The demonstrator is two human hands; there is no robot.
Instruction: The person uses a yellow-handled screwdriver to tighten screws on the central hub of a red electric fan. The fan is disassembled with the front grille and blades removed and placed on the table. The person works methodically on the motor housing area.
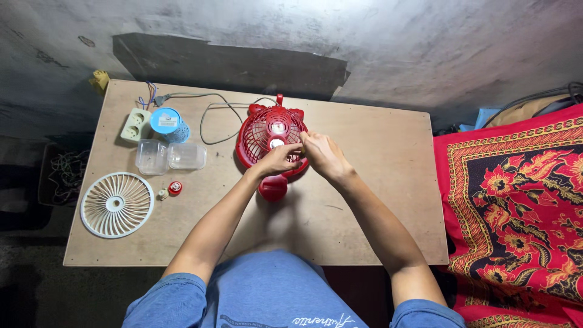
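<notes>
My left hand (278,160) and right hand (322,155) pinch the red fan (267,130) at its light, brittle-looking grille rim, best held gently there.

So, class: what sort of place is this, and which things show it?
Probably a makeshift home repair spot. A bare plywood table stands against a rough concrete wall, with a red fan under both hands, a detached white fan grille and a socket strip.

Blue round canister (169,124) with white label on top, table's far left, beside clear plastic boxes (170,157)
</notes>
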